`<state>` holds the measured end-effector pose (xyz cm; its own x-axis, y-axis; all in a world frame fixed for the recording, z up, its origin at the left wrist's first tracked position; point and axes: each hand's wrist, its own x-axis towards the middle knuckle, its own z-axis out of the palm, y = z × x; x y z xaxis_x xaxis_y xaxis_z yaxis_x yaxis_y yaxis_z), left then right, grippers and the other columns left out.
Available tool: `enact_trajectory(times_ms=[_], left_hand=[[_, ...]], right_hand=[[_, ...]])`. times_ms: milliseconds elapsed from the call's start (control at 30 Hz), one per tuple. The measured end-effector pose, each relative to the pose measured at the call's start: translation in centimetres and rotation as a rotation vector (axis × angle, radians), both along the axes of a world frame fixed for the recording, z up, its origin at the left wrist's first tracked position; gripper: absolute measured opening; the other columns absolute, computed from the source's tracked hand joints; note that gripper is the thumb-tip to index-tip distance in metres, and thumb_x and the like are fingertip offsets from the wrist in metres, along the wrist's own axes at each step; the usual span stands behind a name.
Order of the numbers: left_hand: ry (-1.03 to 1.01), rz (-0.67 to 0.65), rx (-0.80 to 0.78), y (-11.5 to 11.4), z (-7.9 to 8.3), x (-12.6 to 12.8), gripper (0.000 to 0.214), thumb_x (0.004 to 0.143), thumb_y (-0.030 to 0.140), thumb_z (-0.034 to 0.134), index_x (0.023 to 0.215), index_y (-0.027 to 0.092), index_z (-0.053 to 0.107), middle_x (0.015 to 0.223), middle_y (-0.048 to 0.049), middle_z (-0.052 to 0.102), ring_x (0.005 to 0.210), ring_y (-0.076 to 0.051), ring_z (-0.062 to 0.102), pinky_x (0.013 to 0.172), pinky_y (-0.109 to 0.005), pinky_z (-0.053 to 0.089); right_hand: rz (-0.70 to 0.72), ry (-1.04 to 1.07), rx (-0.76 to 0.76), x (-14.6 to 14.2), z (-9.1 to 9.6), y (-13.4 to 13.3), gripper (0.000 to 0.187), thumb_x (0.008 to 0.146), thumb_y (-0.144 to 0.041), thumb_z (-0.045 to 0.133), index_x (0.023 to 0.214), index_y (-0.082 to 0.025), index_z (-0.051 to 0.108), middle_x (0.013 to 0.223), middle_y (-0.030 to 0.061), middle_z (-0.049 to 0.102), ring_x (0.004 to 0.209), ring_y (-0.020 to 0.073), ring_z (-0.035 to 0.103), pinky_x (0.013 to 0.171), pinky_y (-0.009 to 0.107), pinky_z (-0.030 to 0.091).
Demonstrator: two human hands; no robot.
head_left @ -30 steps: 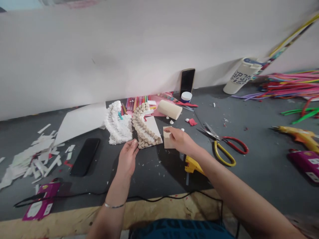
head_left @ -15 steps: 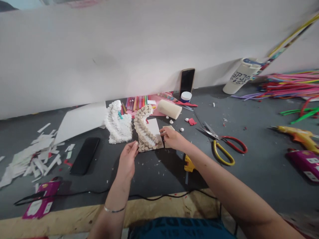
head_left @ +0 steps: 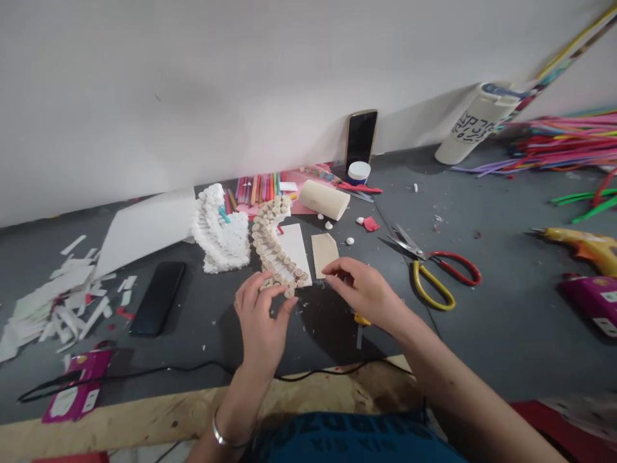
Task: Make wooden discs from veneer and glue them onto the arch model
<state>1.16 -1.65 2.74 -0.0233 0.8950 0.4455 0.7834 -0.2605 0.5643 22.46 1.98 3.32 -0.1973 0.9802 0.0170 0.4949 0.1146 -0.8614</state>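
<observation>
A curved model covered in small tan discs (head_left: 270, 241) lies on a white card base (head_left: 297, 247). At its lower edge, my left hand (head_left: 263, 318) has thumb and index finger closed around one small round disc (head_left: 289, 292); the other fingers rest over the model's lower left corner. My right hand (head_left: 364, 292) has thumb and index fingertips together at the lower right corner of a flat beige cardboard piece (head_left: 324, 254); whether anything is pinched there is hidden. Left of the disc model stands a similar white, bumpy model (head_left: 222, 235).
Scissors (head_left: 419, 257) lie open on the right, with a yellow glue gun (head_left: 578, 244) beyond. A cardboard tube (head_left: 325, 200), white jar (head_left: 359, 172) and upright phone (head_left: 361, 138) are behind. Paper strips (head_left: 62, 296) and a black phone (head_left: 158, 299) lie left. A cable (head_left: 328, 372) crosses the front.
My left hand has shifted from the model's left corner to its lower edge, around a disc. My right hand has drawn back toward me, uncovering the cardboard piece. The view has tilted slightly.
</observation>
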Motion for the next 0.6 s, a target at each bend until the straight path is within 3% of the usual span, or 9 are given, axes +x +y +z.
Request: enact_trajectory(times_ms=[200,600], left_hand=[[0.144,-0.075,0.018,0.0,-1.2,1.9,0.012,0.086,0.034,0.065,0.091,0.023,0.069,0.124,-0.0097,0.063,0.124,-0.030,0.049,0.104,-0.045,0.032],[0.275,-0.072,0.130,-0.4,-1.8,2.7,0.009,0.088,0.024,0.061,0.087,0.019,0.068,0.122,-0.0113,0.065,0.122,-0.029,0.050,0.105,-0.044,0.032]], right_hand=[[-0.024,0.070,-0.090,-1.3,-0.6,-2.3,0.009,0.087,-0.026,0.057,0.093,-0.022,0.062,0.081,-0.0002,0.067,0.072,0.0150,0.061,0.068,0.029,0.048],[-0.038,0.040,-0.095,-3.2,-1.6,-2.6,0.010,0.083,-0.026,0.064,0.089,-0.021,0.058,0.082,0.0015,0.066,0.076,0.0178,0.061,0.070,0.031,0.047]])
